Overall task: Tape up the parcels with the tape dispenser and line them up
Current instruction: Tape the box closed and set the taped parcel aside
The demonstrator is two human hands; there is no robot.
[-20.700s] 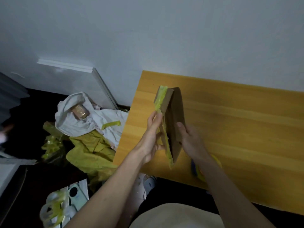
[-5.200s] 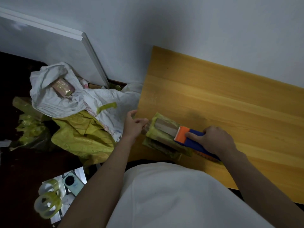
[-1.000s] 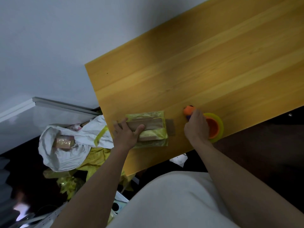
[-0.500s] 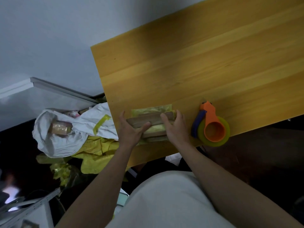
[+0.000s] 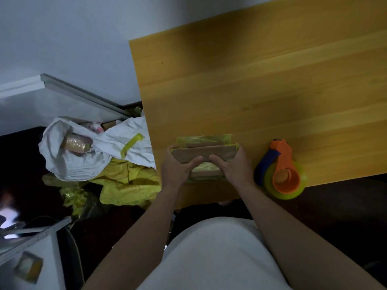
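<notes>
While both hands [image 5: 178, 166] [image 5: 234, 164] grip it, brown cardboard parcel [image 5: 204, 153], yellow-green tape along edges

white sack [image 5: 83, 162], yellow bags [image 5: 129, 181] beside table [image 5: 261, 84]

Bare forearms [image 5: 278, 225], pale off-white garment [image 5: 219, 258] across the lap

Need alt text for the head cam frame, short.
Both hands, left hand and right hand, grip a brown parcel with yellow tape at the near edge of a wooden table. An orange-and-blue tape dispenser lies to its right.
</notes>
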